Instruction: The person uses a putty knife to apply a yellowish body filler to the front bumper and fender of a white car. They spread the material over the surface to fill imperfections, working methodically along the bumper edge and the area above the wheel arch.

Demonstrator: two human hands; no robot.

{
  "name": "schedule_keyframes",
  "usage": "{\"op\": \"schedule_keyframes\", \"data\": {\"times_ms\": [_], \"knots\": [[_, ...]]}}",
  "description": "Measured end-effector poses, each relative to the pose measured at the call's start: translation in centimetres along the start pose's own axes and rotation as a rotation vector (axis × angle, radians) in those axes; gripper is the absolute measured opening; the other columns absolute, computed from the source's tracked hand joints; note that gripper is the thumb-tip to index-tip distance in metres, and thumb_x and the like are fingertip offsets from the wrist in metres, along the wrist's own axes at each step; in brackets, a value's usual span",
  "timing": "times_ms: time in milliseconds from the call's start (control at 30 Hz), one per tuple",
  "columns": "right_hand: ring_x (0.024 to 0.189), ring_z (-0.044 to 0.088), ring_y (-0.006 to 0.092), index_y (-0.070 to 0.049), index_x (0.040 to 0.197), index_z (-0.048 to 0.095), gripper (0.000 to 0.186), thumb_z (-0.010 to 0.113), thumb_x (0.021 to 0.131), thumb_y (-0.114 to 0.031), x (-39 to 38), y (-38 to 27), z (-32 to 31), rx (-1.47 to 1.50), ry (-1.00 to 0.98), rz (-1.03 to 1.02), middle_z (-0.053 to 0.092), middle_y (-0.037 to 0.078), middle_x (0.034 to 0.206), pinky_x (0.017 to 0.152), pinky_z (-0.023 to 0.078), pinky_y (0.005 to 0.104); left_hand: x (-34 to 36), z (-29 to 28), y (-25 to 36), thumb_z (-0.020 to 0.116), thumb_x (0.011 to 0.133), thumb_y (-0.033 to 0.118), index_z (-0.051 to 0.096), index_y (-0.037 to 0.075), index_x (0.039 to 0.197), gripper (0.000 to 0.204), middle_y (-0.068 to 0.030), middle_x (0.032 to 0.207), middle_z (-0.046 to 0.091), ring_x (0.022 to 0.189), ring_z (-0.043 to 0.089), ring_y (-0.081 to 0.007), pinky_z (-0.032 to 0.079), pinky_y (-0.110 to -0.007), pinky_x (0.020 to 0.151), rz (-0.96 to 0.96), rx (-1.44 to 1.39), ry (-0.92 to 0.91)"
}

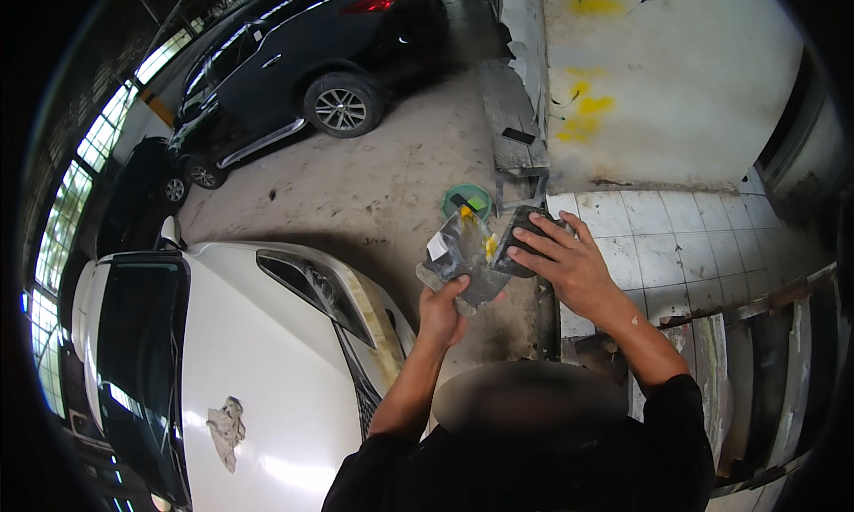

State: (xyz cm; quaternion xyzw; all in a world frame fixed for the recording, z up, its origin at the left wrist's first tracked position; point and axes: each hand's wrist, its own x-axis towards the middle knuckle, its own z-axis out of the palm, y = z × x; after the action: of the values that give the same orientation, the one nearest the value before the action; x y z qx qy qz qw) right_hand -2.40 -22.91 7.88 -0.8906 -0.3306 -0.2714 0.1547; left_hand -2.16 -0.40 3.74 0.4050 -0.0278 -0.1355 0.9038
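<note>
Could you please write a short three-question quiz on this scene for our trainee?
1. What lies on the white car's hood: (a) a hammer, (b) a crumpled rag, (c) a wheel?
2. True or false: the right hand is empty.
3. Fill in the colour: the left hand grips a flat plate bearing ____ smears.

Key:
1. (b), a crumpled rag.
2. False; its fingers lie over a dark flat piece.
3. Yellow.
</note>
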Motion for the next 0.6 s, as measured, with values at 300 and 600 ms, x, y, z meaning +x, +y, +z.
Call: {"op": "schedule_keyframes", "data": {"times_ms": [300,600], "knots": [[0.127,0.045,0.0253,-0.018,0.113,0.064,0.046,0.057,0.072,0.001,0.2,-0.1,1.3,-0.028,-0.081,0.036,0.057,0.002,0.126,0.110,0.023,0.0530,0.2,0.0,-0.7,0.043,0.082,-0.004,0.032,-0.005,0.132,0.051,-0.0234,0.125,0.048,0.109,0.055,-0.0392,0.055,-0.055,0.082,0.031,0.056,0.003],[0.126,0.044,0.0283,-0.018,0.127,0.055,0.053,0.059,0.077,0.000,-0.5,-0.5,3.1,0.566,-0.012,0.170,0.052,0.008,0.132,0.105,0.035,0.0451,0.2,-0.5,-0.8,0.050,0.082,0.006,0.037,-0.002,0.132,0.052,-0.0218,0.123,0.052,0.108,0.057,-0.0387,0.056,-0.055,0.077,0.037,-0.106,-0.023]]}}
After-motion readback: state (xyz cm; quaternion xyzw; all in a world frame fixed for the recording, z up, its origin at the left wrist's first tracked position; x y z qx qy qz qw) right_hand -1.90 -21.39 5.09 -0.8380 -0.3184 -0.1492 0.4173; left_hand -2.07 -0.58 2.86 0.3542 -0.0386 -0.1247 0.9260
